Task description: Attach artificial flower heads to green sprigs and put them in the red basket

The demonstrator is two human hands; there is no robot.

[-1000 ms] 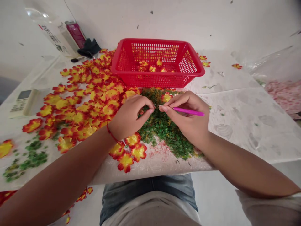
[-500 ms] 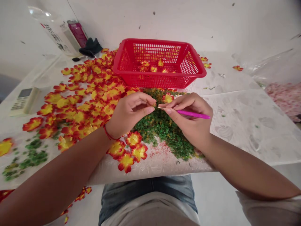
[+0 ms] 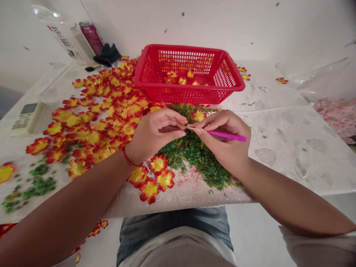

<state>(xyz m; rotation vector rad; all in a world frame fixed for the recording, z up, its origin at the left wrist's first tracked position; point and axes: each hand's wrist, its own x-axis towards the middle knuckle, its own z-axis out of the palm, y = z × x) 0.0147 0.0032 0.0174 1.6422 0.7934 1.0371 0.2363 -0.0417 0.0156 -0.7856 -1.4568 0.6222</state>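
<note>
Barely apart: right hand (image 3: 226, 144), grip shut on a pink-handled needle (image 3: 228, 136); left hand (image 3: 155, 135), grip nearly closed, hold unclear.

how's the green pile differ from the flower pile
The flower pile is broad red-and-yellow blossoms, while the green pile is fine, bristly sprigs. The flower pile spreads wide to the left of the basket; the green pile sits tighter, nearer the person. The right hand, holding a pink tool, is over the green pile, not the flower pile. Both lie loose on the white table.
</note>
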